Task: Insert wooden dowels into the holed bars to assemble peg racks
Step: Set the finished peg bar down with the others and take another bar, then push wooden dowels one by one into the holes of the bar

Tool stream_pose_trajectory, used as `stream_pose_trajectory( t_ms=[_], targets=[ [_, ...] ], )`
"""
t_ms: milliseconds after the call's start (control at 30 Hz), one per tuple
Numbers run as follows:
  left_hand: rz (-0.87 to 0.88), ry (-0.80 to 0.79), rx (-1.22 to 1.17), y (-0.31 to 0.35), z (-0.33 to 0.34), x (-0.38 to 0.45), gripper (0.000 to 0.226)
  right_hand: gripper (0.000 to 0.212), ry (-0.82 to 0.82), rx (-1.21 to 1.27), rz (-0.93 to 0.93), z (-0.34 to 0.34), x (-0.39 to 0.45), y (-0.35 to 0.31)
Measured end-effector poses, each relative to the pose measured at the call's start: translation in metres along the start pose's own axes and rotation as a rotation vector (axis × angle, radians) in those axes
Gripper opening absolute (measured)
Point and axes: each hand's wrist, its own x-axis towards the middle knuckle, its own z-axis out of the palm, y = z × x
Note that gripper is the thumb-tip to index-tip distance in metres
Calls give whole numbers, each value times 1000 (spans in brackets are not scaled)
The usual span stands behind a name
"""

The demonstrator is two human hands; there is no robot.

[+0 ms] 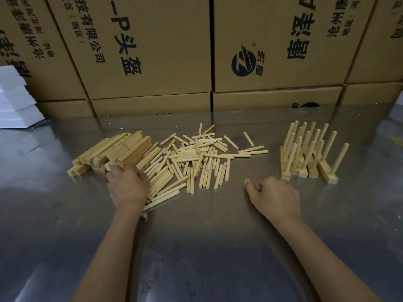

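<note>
A heap of pale holed bars (122, 151) lies at the left of the steel table. Loose wooden dowels (196, 158) are scattered in a wide pile to its right. Several finished peg racks (309, 153) stand side by side at the right, dowels pointing up. My left hand (128, 184) rests palm down at the near end of the bar heap, fingertips on a bar and over some dowels; whether it grips one is hidden. My right hand (274, 195) lies on the bare table just left of the racks, fingers loosely curled, holding nothing.
Large printed cardboard boxes (152, 51) form a wall along the table's far edge. White foam blocks (15, 99) are stacked at the far left. The steel table (207, 247) stretches bare toward me between my forearms.
</note>
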Motion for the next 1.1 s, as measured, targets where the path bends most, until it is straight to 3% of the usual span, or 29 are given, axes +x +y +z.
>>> stream_pose_trajectory(
  t_ms=[333,467,567,667,767,900,967,1100],
  targets=[
    [-5,-26,-75,-7,-2,8,22,58,17,-2,7,1,-1,0],
    [-78,-39,-222,-10,-4,12,35,58,18,5,16,2,-1,1],
    [-272,-104,-583,-14,-11,19,29,58,19,11,21,3,-1,1],
    [-491,-331,-1138,-11,-24,17,12,55,45,74,22,1,-2,-1],
    [-360,-709,-1374,4,-34,2,26,51,24,347,-22,0,-6,-13],
    [-109,-1127,-1253,37,-31,-34,34,50,-144,904,-12,-4,-14,-40],
    [-15,-1204,-1171,49,-25,-48,31,47,-166,1024,25,-5,-16,-44],
    [146,-1203,-1148,62,-19,-60,29,41,-279,1098,115,-11,-14,-44]
  ],
)
